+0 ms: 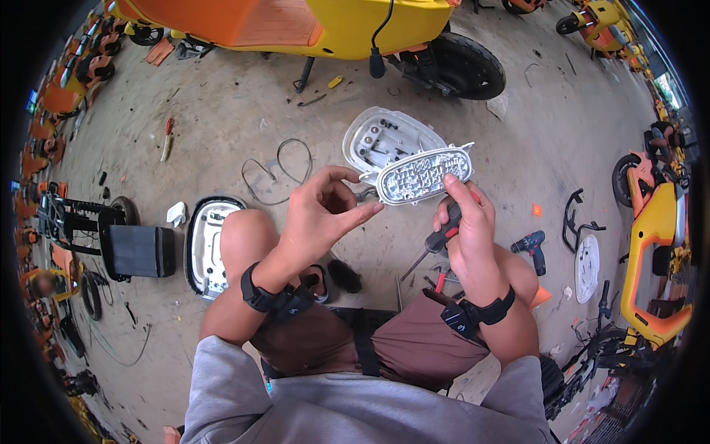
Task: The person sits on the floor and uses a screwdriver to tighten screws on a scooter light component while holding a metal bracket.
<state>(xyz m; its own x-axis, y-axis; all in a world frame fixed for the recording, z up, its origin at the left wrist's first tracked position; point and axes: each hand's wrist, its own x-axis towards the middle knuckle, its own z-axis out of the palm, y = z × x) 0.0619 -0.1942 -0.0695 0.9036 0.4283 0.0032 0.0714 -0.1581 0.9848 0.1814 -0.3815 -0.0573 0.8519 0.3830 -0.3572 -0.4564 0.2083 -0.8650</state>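
Note:
My right hand holds an oval white lamp unit with a silvery, bumpy face. Its thumb presses the near right edge. Tucked in the same hand is a screwdriver with a black and red handle, its shaft slanting down to the left. My left hand is by the lamp unit's left end, thumb and forefinger apart. Whether a fingertip touches the rim I cannot tell. Just beyond, on the floor, lies a white shell-shaped cover with small dark parts in it, partly hidden by the lamp unit.
A yellow and orange scooter stands ahead. Another white cover lies beside my left knee. A cordless drill, a white oval panel and a black bracket lie to the right. A looped cable and a black box are leftward.

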